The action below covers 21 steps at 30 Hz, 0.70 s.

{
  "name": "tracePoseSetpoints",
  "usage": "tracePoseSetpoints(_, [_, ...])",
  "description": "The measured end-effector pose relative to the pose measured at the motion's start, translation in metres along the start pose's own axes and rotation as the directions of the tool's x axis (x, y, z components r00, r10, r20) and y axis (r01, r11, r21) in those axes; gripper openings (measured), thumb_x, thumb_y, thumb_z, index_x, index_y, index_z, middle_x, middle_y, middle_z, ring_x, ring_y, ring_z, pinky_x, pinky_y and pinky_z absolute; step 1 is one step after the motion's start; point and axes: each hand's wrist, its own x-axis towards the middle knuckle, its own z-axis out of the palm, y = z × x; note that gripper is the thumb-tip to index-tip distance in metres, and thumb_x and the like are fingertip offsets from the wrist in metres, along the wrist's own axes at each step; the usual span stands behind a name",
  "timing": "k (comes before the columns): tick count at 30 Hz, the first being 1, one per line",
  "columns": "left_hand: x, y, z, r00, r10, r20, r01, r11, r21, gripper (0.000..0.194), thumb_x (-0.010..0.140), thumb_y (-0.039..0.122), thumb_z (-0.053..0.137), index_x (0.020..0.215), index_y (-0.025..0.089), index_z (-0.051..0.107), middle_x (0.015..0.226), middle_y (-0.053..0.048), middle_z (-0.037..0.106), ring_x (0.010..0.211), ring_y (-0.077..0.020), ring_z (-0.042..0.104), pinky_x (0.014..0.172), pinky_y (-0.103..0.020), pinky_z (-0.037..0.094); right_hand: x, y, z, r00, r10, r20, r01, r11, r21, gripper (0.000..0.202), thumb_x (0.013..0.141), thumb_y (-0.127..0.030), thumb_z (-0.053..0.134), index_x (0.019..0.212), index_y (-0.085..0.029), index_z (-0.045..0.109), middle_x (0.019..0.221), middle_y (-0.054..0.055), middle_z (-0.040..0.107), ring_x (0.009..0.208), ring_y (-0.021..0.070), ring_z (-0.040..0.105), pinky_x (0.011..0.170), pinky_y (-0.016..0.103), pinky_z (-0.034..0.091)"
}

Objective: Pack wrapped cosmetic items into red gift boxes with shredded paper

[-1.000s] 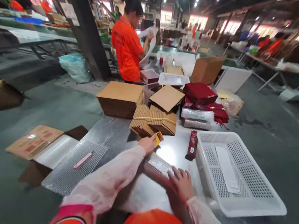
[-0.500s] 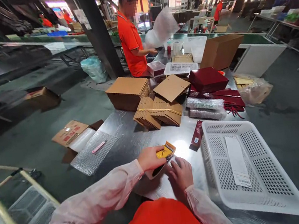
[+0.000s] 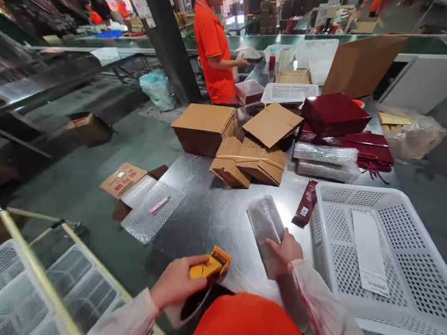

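At the table [image 3: 231, 227], the right hand [image 3: 290, 247] holds a packet [image 3: 264, 220]; left of it, the left hand [image 3: 178, 278] holds a tape dispenser [image 3: 207, 268]. Right of the packet I see a carton [image 3: 306, 205], then a basket [image 3: 342, 242]; behind, cardboard pieces [image 3: 245, 163]; farther left, a cutter [image 3: 159, 205] on bubble wrap [image 3: 144, 223].

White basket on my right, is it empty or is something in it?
Not empty: one long, flat white item lies inside the white basket, whose perforated surface shows around it.
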Motion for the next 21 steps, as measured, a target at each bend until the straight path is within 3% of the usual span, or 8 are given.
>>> tracePoseSetpoints(2, [0.015, -0.001, -0.009, 1.000, -0.007, 0.005, 0.009, 0.916, -0.402, 0.057, 0.061, 0.035, 0.067, 0.114, 0.018, 0.071, 0.089, -0.004, 0.074, 0.077, -0.0212, 0.065, 0.069, -0.028, 0.047, -0.007, -0.014, 0.007, 0.994, -0.106, -0.035, 0.101, 0.987, -0.125, 0.079, 0.092, -0.053, 0.057, 0.149, -0.002, 0.037, 0.125, 0.024, 0.063, 0.108, 0.0318, 0.065, 0.085, 0.037, 0.049])
tracePoseSetpoints(4, [0.032, 0.001, -0.014, 0.993, -0.005, 0.118, 0.093, 0.649, -0.755, 0.048, 0.065, 0.042, 0.067, 0.105, 0.014, 0.069, 0.068, 0.000, 0.064, 0.056, -0.0138, 0.055, 0.058, -0.025, 0.045, -0.016, -0.025, 0.015, 0.968, -0.243, -0.054, 0.224, 0.945, -0.239, 0.079, 0.089, -0.046, 0.064, 0.151, -0.006, 0.036, 0.130, 0.024, 0.060, 0.108, 0.0323, 0.063, 0.088, 0.040, 0.048])
tracePoseSetpoints(7, [0.048, 0.004, -0.007, 0.966, 0.025, 0.257, 0.243, 0.251, -0.937, 0.037, 0.076, 0.049, 0.061, 0.088, 0.014, 0.065, 0.052, 0.005, 0.044, 0.042, -0.0076, 0.036, 0.047, -0.022, 0.037, -0.025, -0.027, 0.029, 0.901, -0.421, -0.107, 0.369, 0.871, -0.325, 0.078, 0.085, -0.039, 0.072, 0.152, -0.020, 0.040, 0.146, 0.020, 0.050, 0.120, 0.0353, 0.054, 0.093, 0.045, 0.044])
tracePoseSetpoints(9, [0.053, 0.006, 0.004, 0.969, 0.009, 0.248, 0.244, 0.156, -0.957, 0.030, 0.077, 0.045, 0.058, 0.082, 0.015, 0.061, 0.054, 0.004, 0.042, 0.043, -0.0072, 0.035, 0.047, -0.021, 0.036, -0.027, -0.023, 0.036, 0.852, -0.504, -0.142, 0.442, 0.838, -0.321, 0.073, 0.086, -0.045, 0.071, 0.150, -0.026, 0.043, 0.148, 0.017, 0.050, 0.126, 0.0372, 0.049, 0.095, 0.050, 0.041])
tracePoseSetpoints(13, [0.059, 0.008, 0.026, 0.972, -0.025, 0.235, 0.234, 0.226, -0.946, 0.028, 0.068, 0.039, 0.058, 0.084, 0.016, 0.057, 0.055, 0.004, 0.039, 0.045, -0.0076, 0.034, 0.049, -0.023, 0.038, -0.020, -0.023, 0.027, 0.823, -0.558, -0.102, 0.518, 0.812, -0.269, 0.047, 0.097, -0.041, 0.055, 0.141, -0.024, 0.056, 0.123, 0.015, 0.066, 0.110, 0.0301, 0.056, 0.091, 0.044, 0.041])
tracePoseSetpoints(16, [0.064, 0.015, 0.041, 0.991, -0.005, 0.130, 0.123, 0.361, -0.924, 0.057, 0.063, 0.035, 0.062, 0.117, 0.016, 0.055, 0.061, 0.005, 0.048, 0.046, -0.0078, 0.038, 0.049, -0.024, 0.042, -0.011, -0.030, 0.009, 0.841, -0.541, -0.016, 0.528, 0.827, -0.194, 0.034, 0.099, -0.032, 0.051, 0.127, -0.022, 0.067, 0.105, 0.011, 0.071, 0.099, 0.0239, 0.060, 0.082, 0.034, 0.041])
tracePoseSetpoints(19, [0.068, 0.024, 0.055, 1.000, 0.004, -0.013, -0.013, 0.531, -0.847, 0.082, 0.059, 0.034, 0.067, 0.136, 0.017, 0.044, 0.098, -0.004, 0.065, 0.054, -0.0096, 0.050, 0.047, -0.025, 0.046, -0.007, -0.035, -0.005, 0.874, -0.486, -0.017, 0.483, 0.872, -0.081, 0.030, 0.099, -0.041, 0.052, 0.107, -0.025, 0.076, 0.096, 0.006, 0.073, 0.092, 0.0204, 0.061, 0.077, 0.030, 0.039])
tracePoseSetpoints(21, [0.069, 0.029, 0.062, 0.999, 0.024, -0.034, -0.042, 0.614, -0.788, 0.084, 0.058, 0.037, 0.069, 0.136, 0.015, 0.046, 0.120, -0.011, 0.063, 0.064, -0.0136, 0.057, 0.047, -0.026, 0.049, -0.009, -0.037, -0.010, 0.906, -0.422, -0.030, 0.421, 0.907, -0.013, 0.034, 0.096, -0.049, 0.053, 0.101, -0.025, 0.077, 0.092, 0.005, 0.074, 0.087, 0.0194, 0.062, 0.071, 0.029, 0.037])
